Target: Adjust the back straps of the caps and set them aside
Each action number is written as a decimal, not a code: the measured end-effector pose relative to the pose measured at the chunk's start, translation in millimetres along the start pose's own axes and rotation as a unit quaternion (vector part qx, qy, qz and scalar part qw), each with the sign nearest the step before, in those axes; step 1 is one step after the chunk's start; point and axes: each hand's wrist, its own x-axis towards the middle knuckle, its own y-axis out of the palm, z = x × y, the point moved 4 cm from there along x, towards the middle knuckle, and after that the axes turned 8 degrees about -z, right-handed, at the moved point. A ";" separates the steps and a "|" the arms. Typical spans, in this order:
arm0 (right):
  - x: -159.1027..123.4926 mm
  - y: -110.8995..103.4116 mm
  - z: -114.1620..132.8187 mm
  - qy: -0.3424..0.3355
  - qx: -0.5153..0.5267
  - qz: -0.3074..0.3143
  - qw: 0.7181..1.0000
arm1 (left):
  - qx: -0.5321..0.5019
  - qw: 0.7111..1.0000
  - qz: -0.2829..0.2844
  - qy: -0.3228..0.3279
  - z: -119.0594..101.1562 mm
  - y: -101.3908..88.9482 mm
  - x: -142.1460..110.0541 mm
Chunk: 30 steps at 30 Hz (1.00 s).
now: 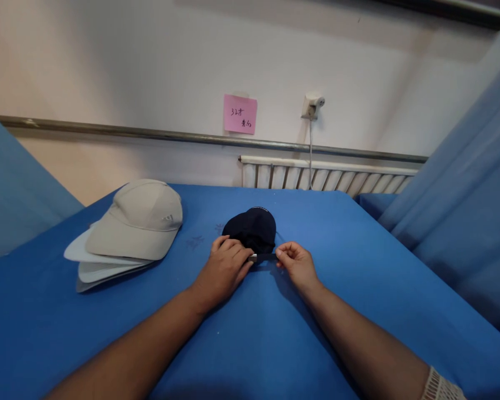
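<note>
A black baseball cap (pixel 256 225) lies on the blue table in front of me, its strap side towards me. My left hand (pixel 225 269) is closed at the cap's near left edge, fingers and thumb pinching the strap beside a small pale buckle (pixel 253 258). Between my hands the dark strap (pixel 266 257) is stretched out straight. The free end of it is pinched between thumb and fingers of my right hand (pixel 295 264), just right of the cap. The inside of the cap is mostly dark and hard to make out.
Several pale caps (pixel 141 208) are stacked at the left of the blue table (pixel 254 344). Behind stand a wall with a pink note (pixel 240 114), a socket with a plug (pixel 312 106), a metal rail and a radiator (pixel 329 173). Blue curtains (pixel 466 211) hang at both sides.
</note>
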 end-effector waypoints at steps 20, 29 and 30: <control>-20.1 24.4 8.8 -0.072 -0.055 0.109 0.990 | -0.068 0.998 0.014 -0.001 -8.7 1.3 -0.4; -6.8 5.0 18.8 0.010 0.070 0.079 0.994 | -0.241 0.895 -0.137 -0.348 24.4 -10.6 -11.4; -6.4 4.1 19.3 0.009 0.080 0.077 0.994 | -0.299 0.853 -0.112 -0.413 26.2 -1.8 -15.0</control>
